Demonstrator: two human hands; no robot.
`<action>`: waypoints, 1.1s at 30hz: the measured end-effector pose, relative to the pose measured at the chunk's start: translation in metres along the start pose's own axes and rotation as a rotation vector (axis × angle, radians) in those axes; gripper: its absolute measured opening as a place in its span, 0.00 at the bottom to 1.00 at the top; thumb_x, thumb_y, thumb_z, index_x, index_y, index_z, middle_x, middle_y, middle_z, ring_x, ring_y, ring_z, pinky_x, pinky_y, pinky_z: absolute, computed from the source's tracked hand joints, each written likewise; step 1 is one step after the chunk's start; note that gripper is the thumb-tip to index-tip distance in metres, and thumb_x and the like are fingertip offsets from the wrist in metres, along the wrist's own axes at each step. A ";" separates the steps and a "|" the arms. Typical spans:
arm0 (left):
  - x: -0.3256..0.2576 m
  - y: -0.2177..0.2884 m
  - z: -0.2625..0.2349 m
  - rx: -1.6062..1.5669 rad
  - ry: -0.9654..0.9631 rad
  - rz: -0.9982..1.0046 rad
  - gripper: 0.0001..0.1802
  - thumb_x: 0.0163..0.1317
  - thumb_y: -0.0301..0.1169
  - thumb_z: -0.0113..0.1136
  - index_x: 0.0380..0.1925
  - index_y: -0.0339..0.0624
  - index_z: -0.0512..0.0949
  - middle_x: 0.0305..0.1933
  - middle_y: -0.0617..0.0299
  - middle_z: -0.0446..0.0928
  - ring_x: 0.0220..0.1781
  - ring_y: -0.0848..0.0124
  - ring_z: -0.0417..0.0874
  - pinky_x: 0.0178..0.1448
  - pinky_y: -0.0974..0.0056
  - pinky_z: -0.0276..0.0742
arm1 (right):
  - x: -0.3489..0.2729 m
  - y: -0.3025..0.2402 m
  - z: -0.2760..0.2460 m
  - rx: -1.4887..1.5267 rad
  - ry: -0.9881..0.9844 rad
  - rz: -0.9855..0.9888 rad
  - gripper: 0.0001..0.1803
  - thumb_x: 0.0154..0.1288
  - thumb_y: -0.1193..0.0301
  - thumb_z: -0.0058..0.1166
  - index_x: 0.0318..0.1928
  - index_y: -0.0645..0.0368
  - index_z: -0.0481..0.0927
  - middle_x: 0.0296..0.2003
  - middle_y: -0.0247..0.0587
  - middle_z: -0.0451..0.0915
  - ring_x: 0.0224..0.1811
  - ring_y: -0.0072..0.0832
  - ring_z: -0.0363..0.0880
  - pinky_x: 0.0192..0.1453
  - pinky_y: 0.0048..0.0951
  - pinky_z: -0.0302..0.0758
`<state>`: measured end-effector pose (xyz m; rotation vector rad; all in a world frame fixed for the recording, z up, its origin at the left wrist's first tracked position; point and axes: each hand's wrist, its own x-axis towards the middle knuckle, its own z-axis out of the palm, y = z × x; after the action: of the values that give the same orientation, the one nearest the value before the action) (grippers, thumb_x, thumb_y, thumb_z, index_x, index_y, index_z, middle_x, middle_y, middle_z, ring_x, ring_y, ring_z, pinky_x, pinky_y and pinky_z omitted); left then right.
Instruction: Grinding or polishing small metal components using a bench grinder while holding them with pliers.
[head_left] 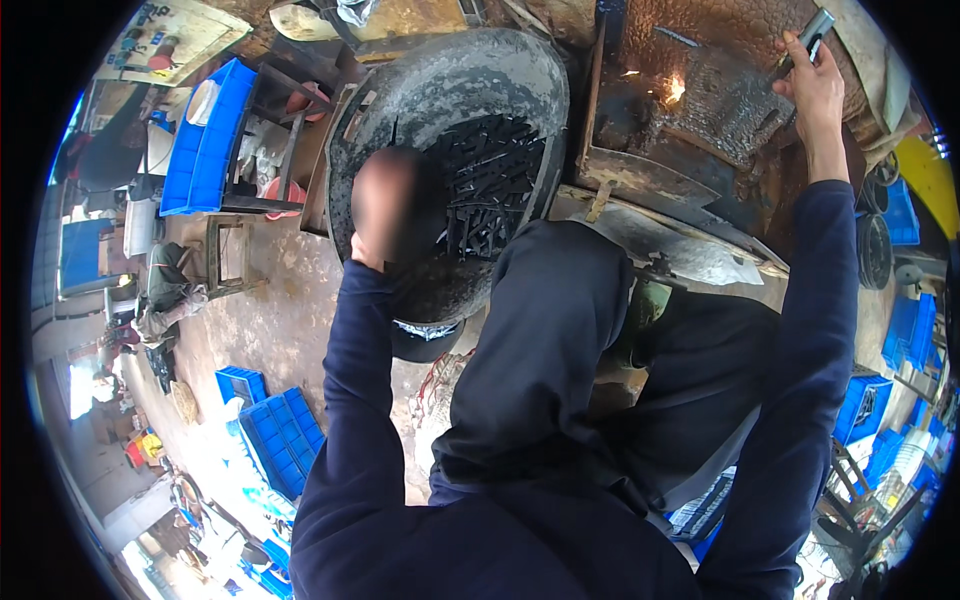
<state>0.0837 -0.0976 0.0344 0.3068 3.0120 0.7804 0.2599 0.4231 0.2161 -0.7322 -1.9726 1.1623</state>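
Observation:
My right hand (pixel 815 90) is raised at the upper right, its fingers closed on a short, shiny grey metal piece (pixel 820 24) whose exact kind I cannot make out. It is over the far right side of a wet brown metal-topped bench (pixel 640 165). At the left, my left hand (pixel 378 205) reaches over a large dark oval tub (pixel 455 75). A blurred patch covers that hand, so its fingers and anything in them are hidden. Inside the tub lies a heap of dark, narrow strips (pixel 495 175).
A bright orange-white spot (pixel 675 90) glows on the bench, near a thin grey strip (pixel 677 36). Blue crates (pixel 205 140) stand on a rack left of the tub, and more blue crates (pixel 282 440) rest on the floor behind. Dark-clothed legs (pixel 545 320) are between tub and bench.

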 end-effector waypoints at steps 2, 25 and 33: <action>0.000 0.010 -0.014 -0.073 0.090 0.128 0.18 0.58 0.40 0.67 0.39 0.35 0.79 0.31 0.48 0.82 0.32 0.58 0.82 0.40 0.57 0.75 | 0.004 0.004 0.000 0.020 0.001 -0.008 0.22 0.68 0.57 0.61 0.53 0.60 0.79 0.38 0.28 0.84 0.19 0.14 0.69 0.26 0.19 0.77; 0.007 -0.042 0.027 -0.094 -0.097 -0.001 0.23 0.61 0.38 0.65 0.52 0.34 0.80 0.44 0.48 0.83 0.47 0.56 0.81 0.53 0.61 0.75 | 0.003 -0.001 0.008 -0.032 0.029 0.011 0.21 0.68 0.57 0.60 0.53 0.58 0.81 0.31 0.28 0.80 0.19 0.14 0.67 0.24 0.19 0.76; 0.000 -0.030 0.051 0.101 -0.194 0.003 0.28 0.59 0.39 0.66 0.57 0.37 0.77 0.55 0.41 0.79 0.60 0.46 0.79 0.63 0.52 0.75 | 0.003 0.002 0.002 -0.014 0.016 0.022 0.21 0.69 0.58 0.59 0.54 0.60 0.80 0.35 0.28 0.82 0.19 0.14 0.68 0.24 0.18 0.75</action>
<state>0.0816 -0.0989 -0.0242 0.3660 2.8734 0.5638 0.2568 0.4246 0.2147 -0.7699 -1.9657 1.1534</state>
